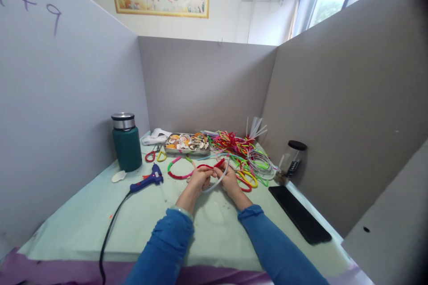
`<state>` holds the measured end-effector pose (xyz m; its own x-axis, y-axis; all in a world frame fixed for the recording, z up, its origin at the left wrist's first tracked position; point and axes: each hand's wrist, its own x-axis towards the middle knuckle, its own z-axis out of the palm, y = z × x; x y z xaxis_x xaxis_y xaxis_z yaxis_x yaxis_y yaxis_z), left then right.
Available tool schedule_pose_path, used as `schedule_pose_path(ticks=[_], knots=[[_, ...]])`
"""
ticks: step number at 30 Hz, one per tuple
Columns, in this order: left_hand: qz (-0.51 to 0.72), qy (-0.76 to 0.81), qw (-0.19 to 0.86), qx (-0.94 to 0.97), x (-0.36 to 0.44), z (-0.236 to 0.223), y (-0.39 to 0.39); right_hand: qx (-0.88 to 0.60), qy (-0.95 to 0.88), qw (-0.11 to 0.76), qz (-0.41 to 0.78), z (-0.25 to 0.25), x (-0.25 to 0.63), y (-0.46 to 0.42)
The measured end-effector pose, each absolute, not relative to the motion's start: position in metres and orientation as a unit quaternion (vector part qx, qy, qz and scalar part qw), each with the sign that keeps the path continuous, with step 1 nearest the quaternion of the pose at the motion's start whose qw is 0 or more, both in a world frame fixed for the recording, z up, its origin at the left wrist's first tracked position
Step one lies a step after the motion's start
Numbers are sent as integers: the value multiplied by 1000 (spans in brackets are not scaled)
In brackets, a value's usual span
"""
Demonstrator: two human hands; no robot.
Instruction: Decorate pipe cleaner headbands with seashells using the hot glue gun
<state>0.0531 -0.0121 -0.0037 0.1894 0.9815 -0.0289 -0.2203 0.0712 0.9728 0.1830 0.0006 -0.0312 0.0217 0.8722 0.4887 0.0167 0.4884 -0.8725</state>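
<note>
My left hand (201, 178) and my right hand (230, 179) meet above the middle of the table, fingers pinched together. Between them runs a fuzzy red pipe cleaner (219, 163), its end sticking up past the fingertips. A pale, bendy plastic tube (217, 183) curves across the front of both hands, and its far end rises by my right fingers. Just behind my left hand lies a ring (169, 169) wrapped in pink, green and red pipe cleaner. The exact grip of the fingertips is partly hidden.
A blue glue gun (147, 180) with a black cord, a green flask (127, 147) and scissors (155, 156) are at left. A metal tray (187, 152) of shells and heaped pipe cleaners (234, 144) stand behind. At right lie a black phone (297, 213) and a jar (291, 160).
</note>
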Motion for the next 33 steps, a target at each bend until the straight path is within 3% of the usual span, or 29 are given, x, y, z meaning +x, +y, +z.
schedule_pose_path(ticks=[7, 24, 33], knots=[[495, 411, 569, 512, 56, -4, -10, -422, -610, 621, 252, -41, 181, 11], [497, 437, 582, 473, 52, -9, -7, -365, -593, 602, 390, -35, 187, 7], [471, 424, 645, 427, 50, -4, -9, -365, -612, 587, 383, -30, 187, 1]])
